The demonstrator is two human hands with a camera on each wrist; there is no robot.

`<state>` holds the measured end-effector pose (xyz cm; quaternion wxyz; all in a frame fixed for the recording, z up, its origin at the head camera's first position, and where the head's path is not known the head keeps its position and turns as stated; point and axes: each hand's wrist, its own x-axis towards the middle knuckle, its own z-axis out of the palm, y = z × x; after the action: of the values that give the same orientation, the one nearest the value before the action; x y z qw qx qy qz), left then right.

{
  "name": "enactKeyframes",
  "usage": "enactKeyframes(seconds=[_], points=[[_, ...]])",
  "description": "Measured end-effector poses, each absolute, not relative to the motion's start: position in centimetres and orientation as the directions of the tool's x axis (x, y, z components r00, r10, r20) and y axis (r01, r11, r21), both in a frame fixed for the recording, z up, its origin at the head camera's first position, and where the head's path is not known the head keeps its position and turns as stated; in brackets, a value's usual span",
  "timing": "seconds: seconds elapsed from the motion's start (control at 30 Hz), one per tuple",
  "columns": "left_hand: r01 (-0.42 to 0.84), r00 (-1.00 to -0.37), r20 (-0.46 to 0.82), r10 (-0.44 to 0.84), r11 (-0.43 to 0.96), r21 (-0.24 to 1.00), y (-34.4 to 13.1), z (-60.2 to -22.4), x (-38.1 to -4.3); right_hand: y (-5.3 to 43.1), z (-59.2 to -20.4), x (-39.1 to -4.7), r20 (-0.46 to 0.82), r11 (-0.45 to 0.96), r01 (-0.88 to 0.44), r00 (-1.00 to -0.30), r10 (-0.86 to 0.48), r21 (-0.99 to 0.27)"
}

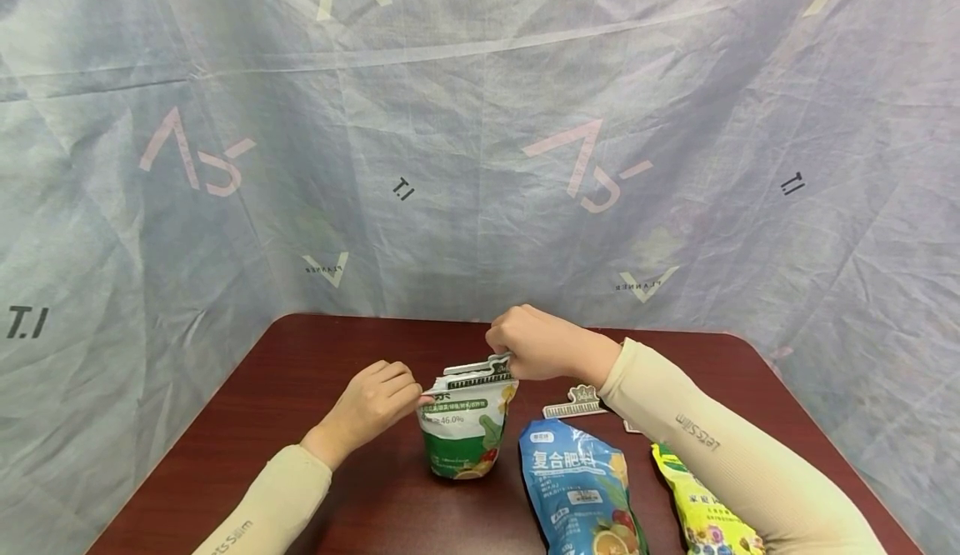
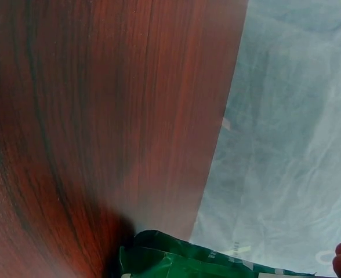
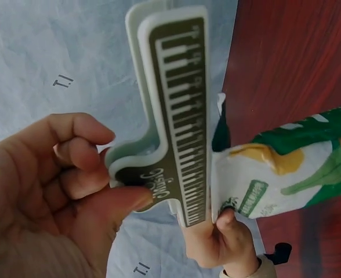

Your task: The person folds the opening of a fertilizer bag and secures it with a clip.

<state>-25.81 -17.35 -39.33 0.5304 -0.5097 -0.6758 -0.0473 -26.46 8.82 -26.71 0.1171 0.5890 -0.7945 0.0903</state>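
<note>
A small green and white bag [image 1: 465, 430] stands upright on the dark red table [image 1: 315, 372]. My left hand [image 1: 378, 401] pinches the bag's top left corner; its fingers [image 3: 225, 231] show in the right wrist view on the bag [image 3: 286, 174]. My right hand [image 1: 528, 345] pinches the handle of a white sealing clip with a piano-key print [image 3: 179, 116], and the clip [image 1: 476, 370] sits along the bag's top edge. In the left wrist view only the bag's green edge [image 2: 176, 258] shows.
A blue bag [image 1: 581, 497] and a yellow bag [image 1: 705, 513] lie on the table at the front right. A second white clip [image 1: 573, 405] lies behind them beside my right forearm. Printed grey cloth [image 1: 480, 163] hangs behind and around the table.
</note>
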Motion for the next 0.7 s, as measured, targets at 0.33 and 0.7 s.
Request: enactKeyframes(seconds=[0.33,0.7], points=[[0.738,0.067,0.757,0.65,0.478,-0.476,-17.32,-39.09,-25.61,8.27,-26.09,-27.52,0.215,0.318,-0.946,-0.325,-0.921,-0.068],[0.734,0.066,0.757,0.65,0.483,-0.478,-17.37,-39.24,-25.77,8.1,-26.2,-27.5,0.175,0.313,-0.947,-0.32,-0.931,-0.07]])
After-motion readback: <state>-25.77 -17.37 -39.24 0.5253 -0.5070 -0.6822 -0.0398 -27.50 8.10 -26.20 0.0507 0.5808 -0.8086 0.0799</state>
